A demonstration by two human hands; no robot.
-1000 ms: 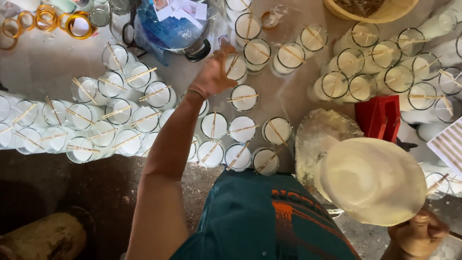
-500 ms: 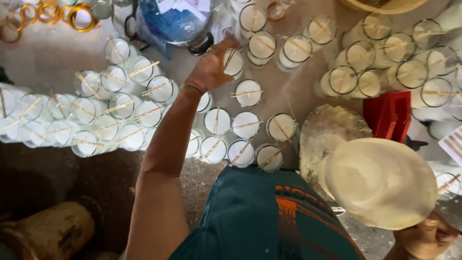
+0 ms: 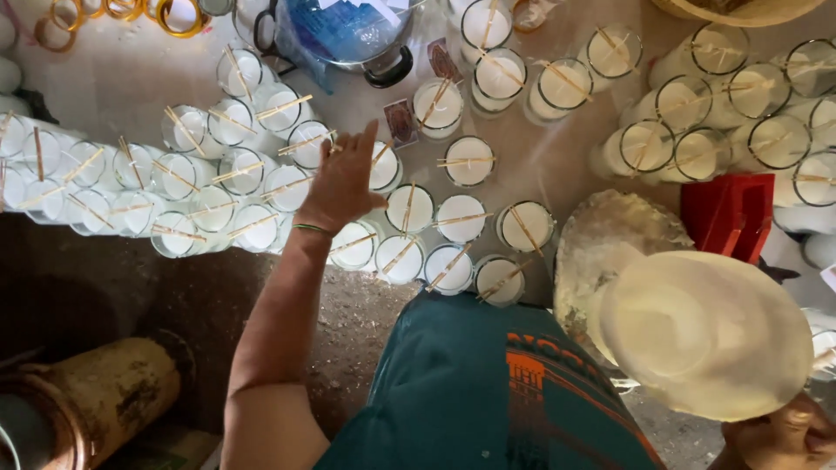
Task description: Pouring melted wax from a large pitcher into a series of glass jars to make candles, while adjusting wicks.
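Note:
My left hand [image 3: 344,178] reaches out over a cluster of glass jars filled with white wax [image 3: 435,218], each with a thin wooden stick laid across its rim. Its fingers are spread and hold nothing; the palm hovers over a jar at the cluster's left side. My right hand [image 3: 784,435] is at the lower right corner, gripping a round white wax-coated bowl [image 3: 705,331] from below. Only part of that hand shows. More stick-topped jars [image 3: 174,174] stand in rows to the left, and others [image 3: 740,113] at the upper right.
A metal pot with blue contents [image 3: 348,30] stands at the top. Two small picture cards [image 3: 401,122] lie near it. Orange rings [image 3: 113,10] lie top left, a red container [image 3: 731,213] right, a wax-crusted round lump [image 3: 601,252] beside it, a yellowish cylinder [image 3: 96,396] bottom left.
My left hand has drawn back from the jars near the pot, moving down and left over the nearer cluster. The bowl in my right hand has stayed about where it was.

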